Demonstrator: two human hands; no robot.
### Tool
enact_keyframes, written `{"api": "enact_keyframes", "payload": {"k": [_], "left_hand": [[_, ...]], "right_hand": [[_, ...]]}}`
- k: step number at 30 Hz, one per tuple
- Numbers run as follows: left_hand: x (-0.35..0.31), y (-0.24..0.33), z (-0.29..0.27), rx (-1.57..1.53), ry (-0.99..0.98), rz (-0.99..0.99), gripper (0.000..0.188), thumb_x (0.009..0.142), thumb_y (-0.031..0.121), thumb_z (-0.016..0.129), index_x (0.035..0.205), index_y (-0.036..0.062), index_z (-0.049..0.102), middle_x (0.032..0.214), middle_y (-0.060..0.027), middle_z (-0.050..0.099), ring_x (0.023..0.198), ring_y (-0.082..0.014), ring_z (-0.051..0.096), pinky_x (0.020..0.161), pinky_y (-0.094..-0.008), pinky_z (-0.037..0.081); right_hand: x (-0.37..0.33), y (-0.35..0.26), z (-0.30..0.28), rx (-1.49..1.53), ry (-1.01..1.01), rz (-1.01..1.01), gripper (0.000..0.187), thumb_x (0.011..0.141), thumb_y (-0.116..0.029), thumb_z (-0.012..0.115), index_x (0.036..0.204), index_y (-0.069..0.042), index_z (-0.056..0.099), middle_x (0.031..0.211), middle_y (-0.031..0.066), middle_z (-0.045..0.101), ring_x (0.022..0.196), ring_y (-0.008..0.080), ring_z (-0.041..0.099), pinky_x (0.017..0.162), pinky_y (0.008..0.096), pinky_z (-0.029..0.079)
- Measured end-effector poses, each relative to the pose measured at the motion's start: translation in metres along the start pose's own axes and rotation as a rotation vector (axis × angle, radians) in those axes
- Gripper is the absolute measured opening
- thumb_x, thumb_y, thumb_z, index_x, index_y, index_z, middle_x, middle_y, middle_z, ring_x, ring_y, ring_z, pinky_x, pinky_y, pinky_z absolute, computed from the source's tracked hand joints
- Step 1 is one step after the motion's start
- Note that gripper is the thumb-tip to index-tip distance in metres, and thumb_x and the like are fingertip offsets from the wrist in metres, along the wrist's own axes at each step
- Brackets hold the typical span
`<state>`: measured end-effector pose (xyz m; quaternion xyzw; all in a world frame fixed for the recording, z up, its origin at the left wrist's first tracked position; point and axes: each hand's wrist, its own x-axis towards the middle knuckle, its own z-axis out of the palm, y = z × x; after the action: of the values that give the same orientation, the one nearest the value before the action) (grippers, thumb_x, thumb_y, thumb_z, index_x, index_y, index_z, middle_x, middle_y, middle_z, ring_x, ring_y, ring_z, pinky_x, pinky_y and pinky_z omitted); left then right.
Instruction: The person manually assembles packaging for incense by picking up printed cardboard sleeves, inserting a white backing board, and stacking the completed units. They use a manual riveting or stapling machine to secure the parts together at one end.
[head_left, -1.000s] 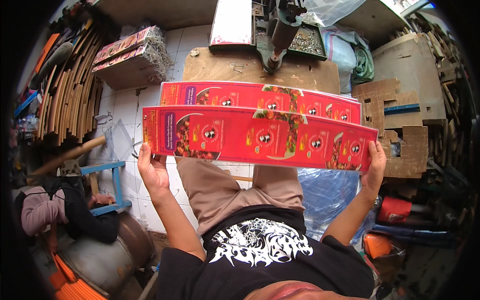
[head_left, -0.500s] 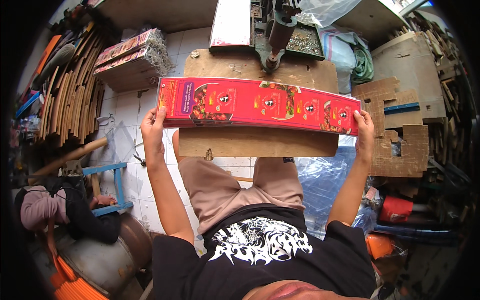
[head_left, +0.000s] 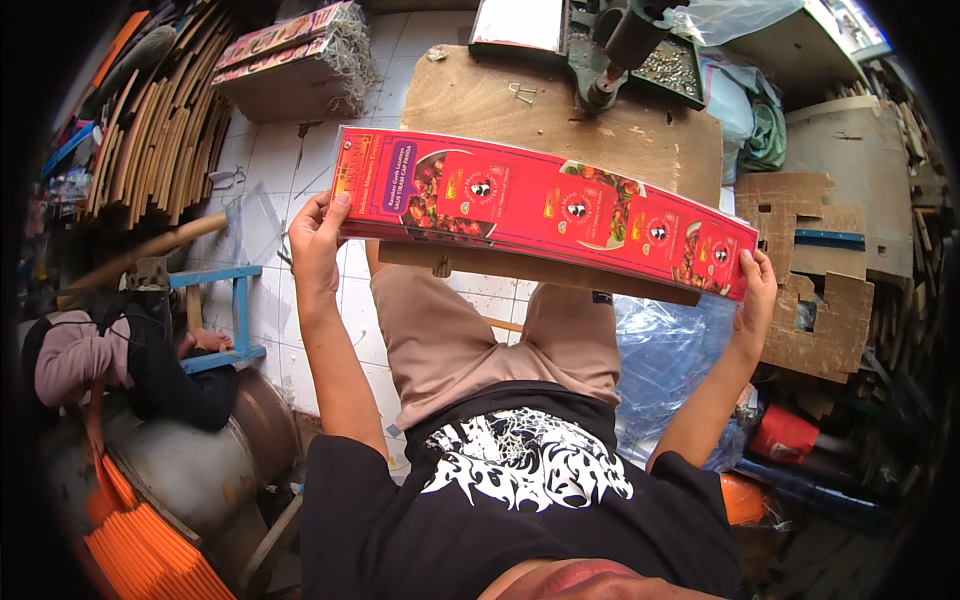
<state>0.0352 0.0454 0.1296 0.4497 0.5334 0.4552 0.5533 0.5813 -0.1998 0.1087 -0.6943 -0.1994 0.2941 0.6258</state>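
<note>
A long, flat stack of red printed strips (head_left: 540,205) with food pictures stretches between my two hands above the wooden board. Its right end sits lower than its left. My left hand (head_left: 318,235) grips the left end, thumb on top and fingers beneath. At the other end my right hand (head_left: 757,295) pinches the lower corner between thumb and fingers. Beyond the stack stands a dark metal hand press (head_left: 603,88) on the wooden board (head_left: 465,95). A small bent piece of wire (head_left: 521,93) lies on that board.
A tray of small metal pieces (head_left: 672,75) sits beside the press. Bundled printed strips (head_left: 290,75) stand on the tiled floor, near upright brown boards (head_left: 150,130). Cut-out brown boards (head_left: 815,270) lie at the right. Another person (head_left: 120,370) sits at the lower left by folded orange material (head_left: 155,540).
The stack's right end has tipped downward, with both hands still on it. The whole view has shifted and rotated, so the board and press appear higher and tilted.
</note>
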Motion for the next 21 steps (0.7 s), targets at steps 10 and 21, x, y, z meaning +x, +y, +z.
{"api": "enact_keyframes", "payload": {"k": [10, 21], "left_hand": [[-0.018, 0.002, -0.004, 0.027, 0.08, -0.024, 0.029, 0.092, 0.019, 0.069, 0.108, -0.0046, 0.064, 0.094, -0.0081, 0.069, 0.077, -0.0087, 0.064, 0.068, -0.0227, 0.054], [-0.02, 0.014, 0.002, 0.201, 0.147, 0.194, 0.021, 0.091, 0.016, 0.068, 0.097, -0.0034, 0.067, 0.143, -0.0271, 0.045, 0.132, -0.0292, 0.046, 0.11, -0.0406, 0.035]], "right_hand": [[-0.014, -0.001, -0.004, -0.053, 0.018, 0.036, 0.023, 0.092, -0.016, 0.069, 0.108, -0.001, 0.063, 0.097, 0.0042, 0.067, 0.085, 0.0077, 0.06, 0.08, 0.0229, 0.048], [-0.019, -0.015, 0.008, -0.335, 0.075, -0.131, 0.024, 0.094, -0.019, 0.068, 0.106, 0.001, 0.066, 0.09, 0.0016, 0.065, 0.079, 0.0061, 0.056, 0.073, 0.0216, 0.046]]}}
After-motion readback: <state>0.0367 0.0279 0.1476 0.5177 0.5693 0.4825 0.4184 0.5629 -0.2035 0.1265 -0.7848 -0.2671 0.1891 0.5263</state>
